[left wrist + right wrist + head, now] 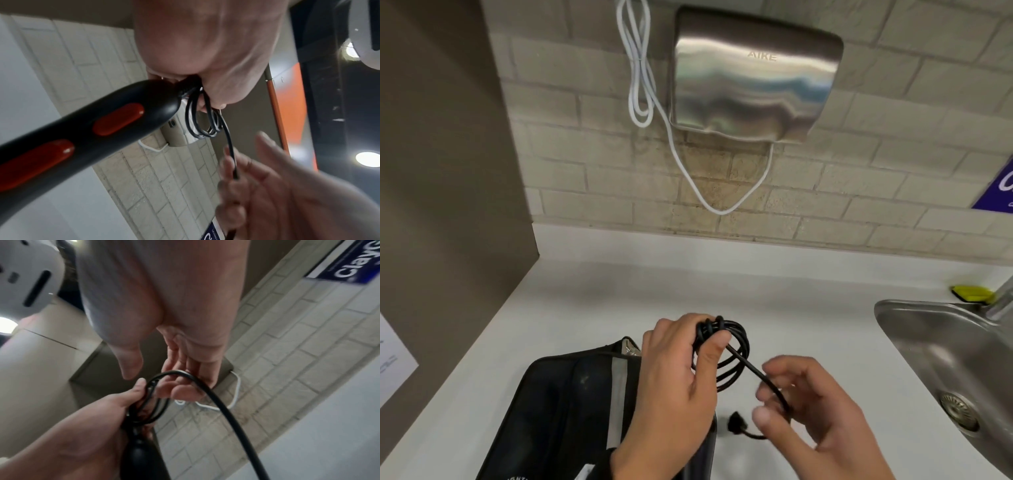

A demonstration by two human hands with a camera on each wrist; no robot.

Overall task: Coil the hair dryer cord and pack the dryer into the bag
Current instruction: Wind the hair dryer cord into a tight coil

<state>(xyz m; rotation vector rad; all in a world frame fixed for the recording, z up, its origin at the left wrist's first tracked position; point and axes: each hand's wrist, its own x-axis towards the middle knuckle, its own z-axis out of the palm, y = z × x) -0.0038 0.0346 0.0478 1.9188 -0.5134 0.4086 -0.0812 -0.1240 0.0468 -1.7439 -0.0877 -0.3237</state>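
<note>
My left hand [705, 346] grips several loops of the black cord [732, 353] above the counter, together with the end of the hair dryer's handle. The left wrist view shows that black handle [102, 129] with its two red buttons, slanting down to the left. From the coil a straight stretch of cord runs to my right hand [774, 397], whose curled fingers hold it loosely. The black plug [734, 425] hangs below and between my hands. The black bag [565, 404], with a grey stripe, lies on the counter under my left forearm.
The white counter [619, 294] ends at a tiled wall with a steel hand dryer [750, 75] and a hanging white cable [688, 171]. A steel sink [945, 359] is set in at the right, with a yellow sponge [971, 293] behind it. A brown panel [448, 171] closes the left side.
</note>
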